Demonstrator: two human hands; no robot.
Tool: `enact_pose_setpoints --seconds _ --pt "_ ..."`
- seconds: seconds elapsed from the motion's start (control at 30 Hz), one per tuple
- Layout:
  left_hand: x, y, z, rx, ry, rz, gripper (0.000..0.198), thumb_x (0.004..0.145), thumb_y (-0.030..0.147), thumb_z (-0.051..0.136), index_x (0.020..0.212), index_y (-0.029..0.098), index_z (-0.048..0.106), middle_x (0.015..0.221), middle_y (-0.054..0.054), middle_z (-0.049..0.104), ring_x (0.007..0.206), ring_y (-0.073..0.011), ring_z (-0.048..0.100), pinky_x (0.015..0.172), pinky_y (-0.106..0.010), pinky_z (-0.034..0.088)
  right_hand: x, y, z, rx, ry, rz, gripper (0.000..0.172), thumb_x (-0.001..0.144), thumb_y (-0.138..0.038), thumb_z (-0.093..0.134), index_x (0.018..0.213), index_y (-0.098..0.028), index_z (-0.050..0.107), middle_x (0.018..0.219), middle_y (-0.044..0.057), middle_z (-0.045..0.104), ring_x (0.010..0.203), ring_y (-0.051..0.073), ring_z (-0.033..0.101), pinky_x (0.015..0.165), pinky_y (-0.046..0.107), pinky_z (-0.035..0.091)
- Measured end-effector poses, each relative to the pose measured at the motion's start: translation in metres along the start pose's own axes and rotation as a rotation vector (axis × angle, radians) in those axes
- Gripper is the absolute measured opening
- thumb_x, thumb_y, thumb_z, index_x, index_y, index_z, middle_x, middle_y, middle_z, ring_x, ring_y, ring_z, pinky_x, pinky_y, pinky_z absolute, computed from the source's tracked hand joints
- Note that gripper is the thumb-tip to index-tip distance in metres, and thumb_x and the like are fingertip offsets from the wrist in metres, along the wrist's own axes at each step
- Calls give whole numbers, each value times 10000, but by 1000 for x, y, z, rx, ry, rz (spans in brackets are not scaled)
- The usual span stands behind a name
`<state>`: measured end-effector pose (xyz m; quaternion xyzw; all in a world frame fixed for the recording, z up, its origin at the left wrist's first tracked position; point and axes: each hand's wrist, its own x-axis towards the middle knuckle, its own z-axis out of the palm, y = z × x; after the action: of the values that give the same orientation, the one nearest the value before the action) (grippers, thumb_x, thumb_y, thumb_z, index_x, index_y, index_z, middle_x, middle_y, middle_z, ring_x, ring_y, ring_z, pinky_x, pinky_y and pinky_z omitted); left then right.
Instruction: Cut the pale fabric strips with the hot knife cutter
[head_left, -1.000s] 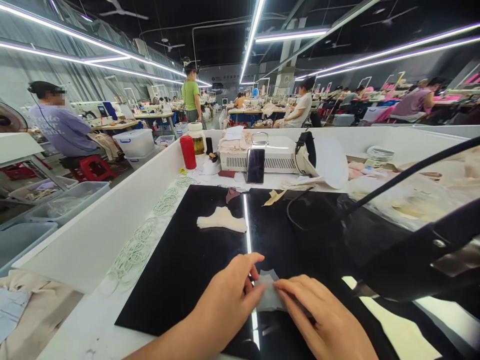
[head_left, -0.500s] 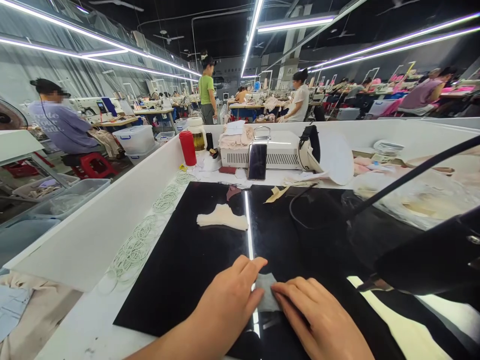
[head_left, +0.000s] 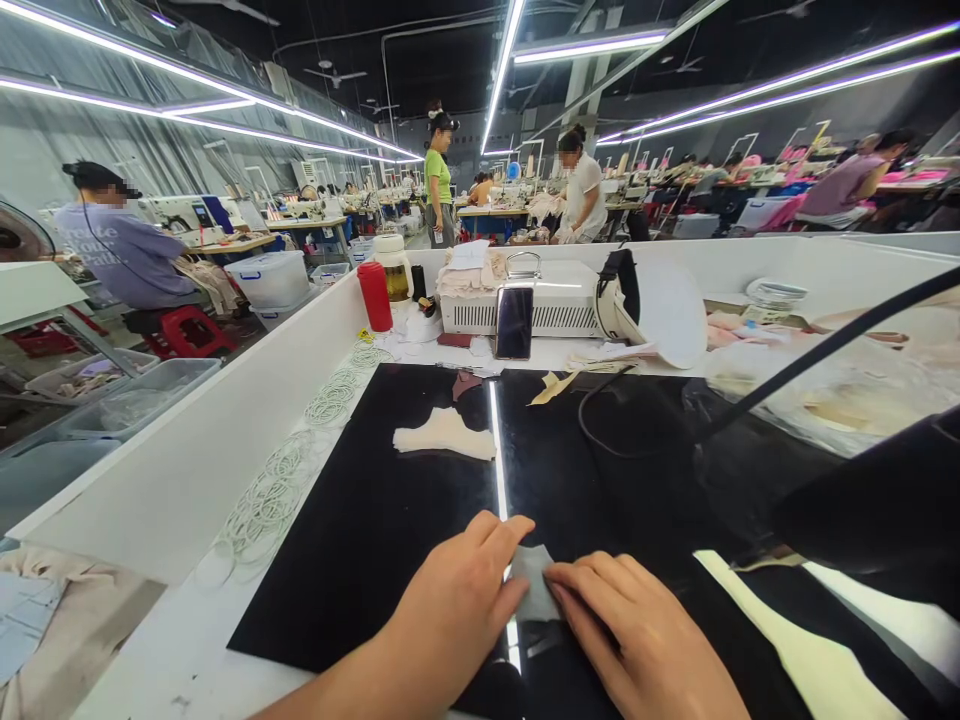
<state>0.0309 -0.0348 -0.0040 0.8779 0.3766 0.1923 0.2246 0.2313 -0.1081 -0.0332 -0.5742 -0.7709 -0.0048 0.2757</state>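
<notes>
A small pale grey fabric piece [head_left: 534, 590], thin and flat with a squared top edge, lies at the black mat's [head_left: 375, 540] 6 o'clock edge. The left hand [head_left: 457, 600] and the right hand [head_left: 637, 640] lie flat, fingers together, fingertips pressing its sides. A cream fabric piece [head_left: 444, 437] lies toward 11 o'clock.

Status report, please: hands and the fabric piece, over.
Left hand, right hand both on pale fabric piece, grip unclear. Piece on black mat. Dark object at right, apart.
</notes>
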Motion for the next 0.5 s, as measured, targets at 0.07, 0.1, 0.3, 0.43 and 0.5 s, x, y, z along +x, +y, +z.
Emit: enact_pose_setpoints --seconds 0.07,0.1,0.3,0.43,0.5 --pt "0 0 0 11 6 2 554 883 71 743 1363 258 541 1072 16 644 752 -140 664 705 -274 582 1 0 0 7 13 -3 204 1075 -241 446 1114 -250 646 908 26 701 768 197 681 709 354 577" --pt "0 0 -1 17 9 4 554 878 69 748 1359 254 545 1068 17 645 750 -141 666 702 -274 583 1 0 1 12 21 -3 208 1077 -242 439 1105 -248 645 894 25 700 755 196 678 690 351 573" --pt "1 0 -1 41 35 38 547 857 67 767 1335 241 564 1041 25 648 726 -134 674 684 -265 588 4 -1 1 17 37 -7 213 1085 -273 430 1066 -246 640 866 18 694 724 188 671 666 344 561" --pt "0 -1 0 64 70 68 537 842 69 783 1306 240 573 1027 31 648 736 -135 688 682 -260 600 4 -3 0 6 67 -8 226 1090 -284 415 1038 -246 631 844 15 684 708 189 664 649 346 545" --pt "0 -1 -1 97 102 101 503 861 82 768 1302 223 571 1021 19 655 757 -148 698 686 -272 612 5 -3 0 3 69 -6 227 1090 -283 411 1027 -246 625 847 16 683 711 190 662 654 349 540"
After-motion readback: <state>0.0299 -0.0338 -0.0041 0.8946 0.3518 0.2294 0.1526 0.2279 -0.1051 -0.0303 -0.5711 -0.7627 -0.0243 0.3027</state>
